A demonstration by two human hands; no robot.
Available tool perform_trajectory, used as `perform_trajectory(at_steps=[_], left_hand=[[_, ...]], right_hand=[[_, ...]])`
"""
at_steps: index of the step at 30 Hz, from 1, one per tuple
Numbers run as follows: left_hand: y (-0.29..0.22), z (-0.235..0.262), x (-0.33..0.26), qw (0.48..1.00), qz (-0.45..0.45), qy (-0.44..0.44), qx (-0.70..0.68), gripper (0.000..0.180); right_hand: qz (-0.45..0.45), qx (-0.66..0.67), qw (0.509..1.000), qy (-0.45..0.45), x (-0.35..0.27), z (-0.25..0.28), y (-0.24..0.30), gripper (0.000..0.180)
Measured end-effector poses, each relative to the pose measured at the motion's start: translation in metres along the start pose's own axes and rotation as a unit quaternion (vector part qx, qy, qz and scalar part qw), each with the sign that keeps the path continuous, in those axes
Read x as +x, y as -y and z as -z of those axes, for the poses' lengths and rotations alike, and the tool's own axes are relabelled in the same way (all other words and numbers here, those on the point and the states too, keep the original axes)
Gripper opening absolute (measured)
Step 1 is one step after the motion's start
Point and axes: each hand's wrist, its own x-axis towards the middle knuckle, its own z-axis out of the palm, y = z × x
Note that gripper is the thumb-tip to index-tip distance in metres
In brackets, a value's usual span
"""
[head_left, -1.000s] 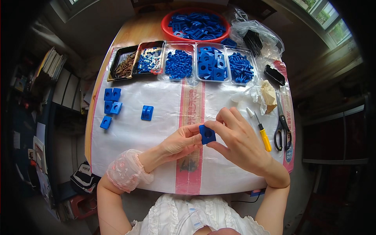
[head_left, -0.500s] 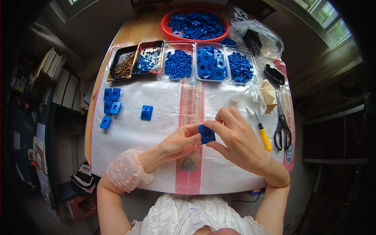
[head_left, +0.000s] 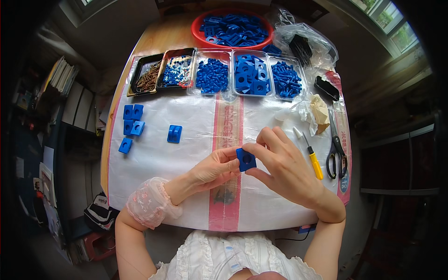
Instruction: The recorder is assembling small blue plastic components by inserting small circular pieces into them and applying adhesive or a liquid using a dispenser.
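Observation:
Between both hands, above the middle of the table, is a blue square plastic piece (head_left: 246, 160) with a round hole. My left hand (head_left: 215, 169) pinches its left edge between thumb and fingers. My right hand (head_left: 277, 165) grips its upper right corner with the fingertips, the thumb at its lower edge. To the left of my hands a blue plastic part (head_left: 174, 134) with raised ribs lies by itself. Several blue square pieces (head_left: 128, 112) with holes form a small cluster farther left.
Across the back stand trays of brown screws (head_left: 148, 78), small nuts (head_left: 178, 71) and blue plastic parts (head_left: 212, 77). Behind them is a red basin (head_left: 196, 28) heaped with blue pieces. A yellow screwdriver (head_left: 316, 164), scissors (head_left: 337, 154) and crumpled paper (head_left: 319, 113) lie at the right.

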Motion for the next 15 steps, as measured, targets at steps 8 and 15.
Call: perform_trajectory(at_steps=[8,15], left_hand=[[0.0004,0.0012,0.0002,1.0,0.002,-0.004,0.001,0.049],[0.0008,0.002,0.0002,1.0,-0.002,0.003,0.001,0.049]], right_hand=[[-0.002,0.0,1.0,0.002,0.0002,0.0005,0.0,0.037],[-0.002,0.002,1.0,-0.001,0.0002,-0.0006,0.0,0.036]])
